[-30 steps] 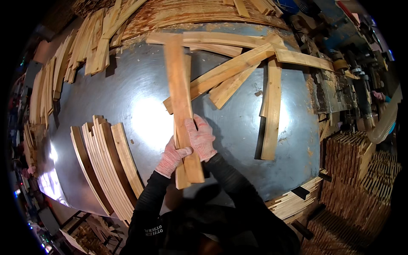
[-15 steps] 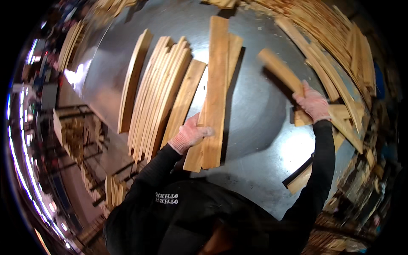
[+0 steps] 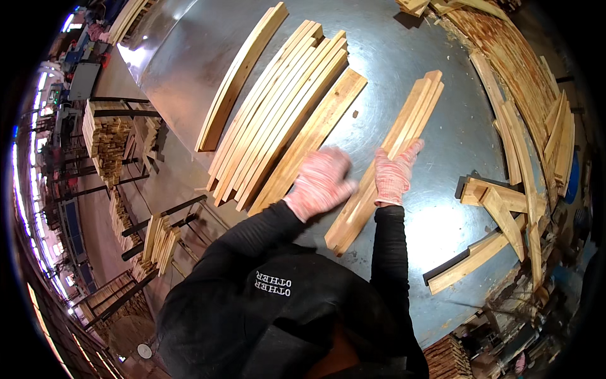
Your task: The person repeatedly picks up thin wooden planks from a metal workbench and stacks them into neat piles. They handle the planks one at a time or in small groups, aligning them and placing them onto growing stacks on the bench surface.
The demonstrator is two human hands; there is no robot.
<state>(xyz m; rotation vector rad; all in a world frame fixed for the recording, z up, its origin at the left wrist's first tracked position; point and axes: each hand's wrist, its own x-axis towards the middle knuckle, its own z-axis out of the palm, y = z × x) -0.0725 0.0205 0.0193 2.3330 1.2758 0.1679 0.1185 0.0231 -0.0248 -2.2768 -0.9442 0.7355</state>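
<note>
A small bundle of wooden boards (image 3: 358, 215), laid side by side, slants across the metal tabletop in front of me. My right hand (image 3: 396, 172), in a pinkish knit glove, straddles this bundle with the thumb on one side and the fingers on the other. My left hand (image 3: 320, 183), gloved alike and smeared by motion, is just left of the bundle, thumb apart and nothing visible in it. Beneath and beyond it lies a single flat board (image 3: 328, 114). Further left stand several boards on edge in a row (image 3: 278, 114), with one separate board (image 3: 243, 72) beyond them.
Crossed offcuts (image 3: 499, 199) lie at the right of the metal table (image 3: 435, 221), near long strips (image 3: 521, 145) and a big lumber pile (image 3: 505, 50). Racks with stacked wood (image 3: 107, 136) stand on the floor to the left.
My right hand has moved left from the offcuts to the bundle; the short piece it held is no longer apart. My left hand has let go of the boards. The view has shifted.
</note>
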